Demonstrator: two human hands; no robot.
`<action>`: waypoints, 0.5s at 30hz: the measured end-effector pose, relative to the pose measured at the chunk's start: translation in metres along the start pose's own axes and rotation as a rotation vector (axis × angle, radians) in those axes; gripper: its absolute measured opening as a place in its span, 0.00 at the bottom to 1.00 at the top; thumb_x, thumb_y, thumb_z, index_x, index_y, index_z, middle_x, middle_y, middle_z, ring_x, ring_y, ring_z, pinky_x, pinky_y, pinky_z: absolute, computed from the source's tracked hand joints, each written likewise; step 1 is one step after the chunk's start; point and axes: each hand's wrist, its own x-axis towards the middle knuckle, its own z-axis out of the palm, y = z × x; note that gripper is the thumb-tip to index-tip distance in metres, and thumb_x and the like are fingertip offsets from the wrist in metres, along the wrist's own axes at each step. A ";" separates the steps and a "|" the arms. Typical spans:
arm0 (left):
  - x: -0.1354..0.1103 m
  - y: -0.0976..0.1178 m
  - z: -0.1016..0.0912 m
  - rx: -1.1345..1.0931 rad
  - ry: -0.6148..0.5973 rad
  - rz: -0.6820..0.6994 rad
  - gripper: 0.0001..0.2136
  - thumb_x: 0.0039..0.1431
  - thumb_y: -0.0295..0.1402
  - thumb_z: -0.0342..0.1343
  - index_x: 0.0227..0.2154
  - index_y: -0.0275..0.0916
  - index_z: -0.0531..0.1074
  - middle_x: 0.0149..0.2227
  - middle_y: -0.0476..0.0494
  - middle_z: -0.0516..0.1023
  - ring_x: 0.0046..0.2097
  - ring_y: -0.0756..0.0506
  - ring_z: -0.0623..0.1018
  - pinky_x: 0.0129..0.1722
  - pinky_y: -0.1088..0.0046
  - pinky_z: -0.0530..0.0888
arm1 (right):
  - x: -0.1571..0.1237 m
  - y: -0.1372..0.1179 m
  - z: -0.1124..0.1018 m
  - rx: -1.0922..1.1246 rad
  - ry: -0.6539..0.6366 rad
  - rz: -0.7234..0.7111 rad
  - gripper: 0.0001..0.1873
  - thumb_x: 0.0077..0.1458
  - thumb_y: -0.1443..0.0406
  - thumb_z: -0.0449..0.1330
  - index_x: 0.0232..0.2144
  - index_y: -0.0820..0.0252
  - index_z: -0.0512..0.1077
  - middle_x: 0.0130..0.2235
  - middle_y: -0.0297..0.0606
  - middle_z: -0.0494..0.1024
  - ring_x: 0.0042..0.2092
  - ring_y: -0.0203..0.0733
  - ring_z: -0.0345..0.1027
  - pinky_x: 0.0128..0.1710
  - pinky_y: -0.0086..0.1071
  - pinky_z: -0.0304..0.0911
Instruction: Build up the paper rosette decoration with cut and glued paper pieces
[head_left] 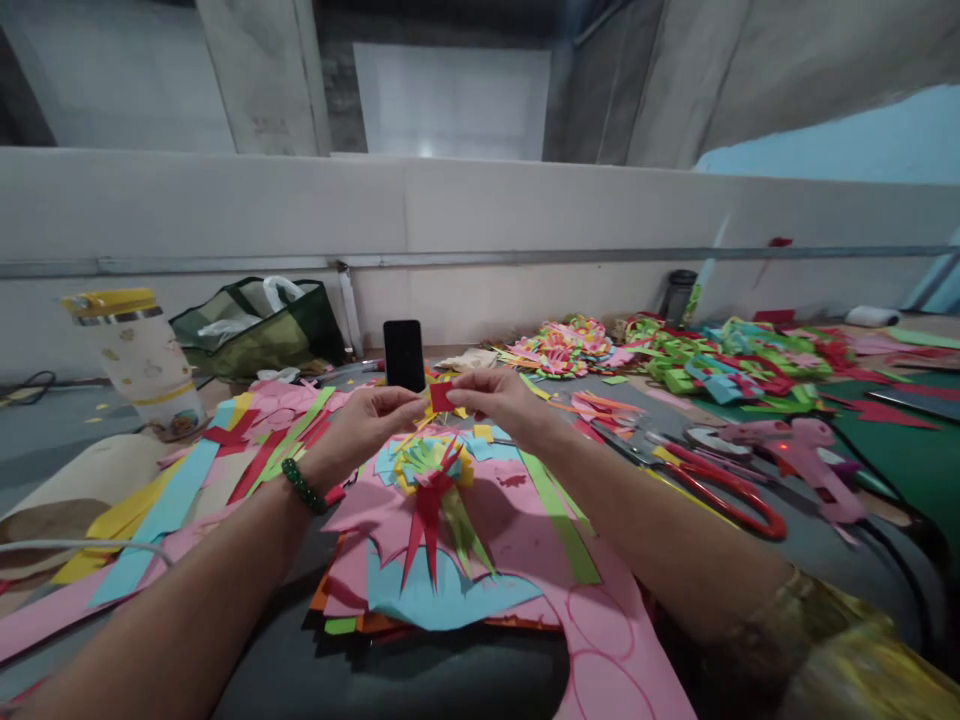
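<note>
A small red piece of paper (441,397) is held up in front of me between my two hands. My right hand (491,400) pinches its right side with thumb and finger. The closed fingertips of my left hand (386,415) meet its left edge. Just below lies a paper flower (431,468) with yellow, blue and green layers and pointed red and green strips. It rests on a stack of pink paper (517,540) and blue paper (450,590) with cut edges.
A phone (403,355) stands upright behind my hands. To the right lie red-handled scissors (731,495) and a pink glue gun (814,455) with a lit red light. Heaped paper pieces (566,345) lie farther back. At left stand a tumbler (139,365) and a green bag (277,325).
</note>
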 end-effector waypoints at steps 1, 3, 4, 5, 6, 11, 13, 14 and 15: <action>-0.001 0.002 0.002 0.007 -0.008 -0.012 0.17 0.50 0.48 0.58 0.30 0.38 0.77 0.30 0.44 0.79 0.34 0.45 0.75 0.35 0.70 0.72 | 0.000 0.006 -0.001 0.035 -0.008 0.054 0.09 0.40 0.62 0.66 0.23 0.62 0.73 0.19 0.28 0.69 0.22 0.29 0.58 0.23 0.27 0.54; -0.001 0.003 0.007 0.014 -0.015 -0.039 0.15 0.49 0.47 0.59 0.28 0.38 0.77 0.28 0.44 0.78 0.33 0.45 0.75 0.34 0.70 0.71 | 0.000 0.014 -0.003 0.080 -0.059 0.113 0.10 0.39 0.61 0.67 0.22 0.62 0.72 0.18 0.28 0.68 0.22 0.30 0.59 0.23 0.27 0.54; -0.001 0.002 0.009 0.004 -0.017 -0.049 0.15 0.48 0.46 0.59 0.27 0.38 0.77 0.27 0.45 0.77 0.32 0.46 0.75 0.33 0.70 0.71 | -0.001 0.017 -0.003 0.093 -0.090 0.117 0.10 0.39 0.61 0.67 0.21 0.62 0.72 0.18 0.28 0.68 0.22 0.30 0.59 0.23 0.27 0.54; -0.001 0.001 0.011 -0.014 -0.024 -0.058 0.15 0.48 0.46 0.59 0.26 0.39 0.77 0.27 0.45 0.77 0.31 0.46 0.75 0.33 0.70 0.71 | -0.002 0.020 -0.004 0.099 -0.117 0.114 0.10 0.39 0.61 0.67 0.20 0.62 0.72 0.18 0.29 0.69 0.22 0.30 0.60 0.22 0.27 0.54; -0.001 -0.001 0.012 -0.037 -0.035 -0.070 0.14 0.48 0.46 0.59 0.25 0.39 0.77 0.27 0.45 0.77 0.31 0.46 0.75 0.32 0.70 0.71 | -0.002 0.022 -0.004 0.104 -0.135 0.109 0.10 0.40 0.61 0.66 0.21 0.62 0.72 0.19 0.29 0.69 0.22 0.30 0.60 0.22 0.26 0.54; -0.001 -0.008 0.018 -0.049 -0.072 -0.129 0.14 0.46 0.47 0.59 0.25 0.40 0.77 0.26 0.45 0.77 0.31 0.45 0.74 0.32 0.70 0.69 | -0.007 0.030 0.002 0.097 -0.134 0.128 0.07 0.44 0.63 0.64 0.22 0.61 0.71 0.21 0.30 0.72 0.22 0.30 0.63 0.22 0.26 0.57; -0.002 -0.008 0.018 -0.005 -0.098 -0.137 0.14 0.45 0.47 0.59 0.25 0.40 0.77 0.27 0.44 0.77 0.31 0.45 0.74 0.32 0.69 0.69 | -0.009 0.033 0.007 0.079 -0.140 0.125 0.09 0.47 0.63 0.63 0.21 0.62 0.71 0.21 0.30 0.71 0.21 0.30 0.63 0.22 0.26 0.57; -0.002 -0.008 0.018 0.016 -0.109 -0.144 0.15 0.45 0.47 0.59 0.25 0.39 0.77 0.27 0.44 0.77 0.31 0.45 0.74 0.32 0.69 0.69 | -0.010 0.035 0.009 0.064 -0.147 0.111 0.10 0.49 0.62 0.61 0.21 0.62 0.71 0.21 0.30 0.71 0.21 0.29 0.62 0.23 0.26 0.57; -0.002 -0.007 0.017 0.034 -0.118 -0.151 0.15 0.45 0.47 0.59 0.24 0.39 0.77 0.26 0.44 0.77 0.30 0.44 0.74 0.32 0.69 0.69 | -0.010 0.037 0.010 0.050 -0.153 0.095 0.10 0.50 0.62 0.60 0.21 0.62 0.71 0.21 0.30 0.71 0.21 0.29 0.62 0.23 0.26 0.57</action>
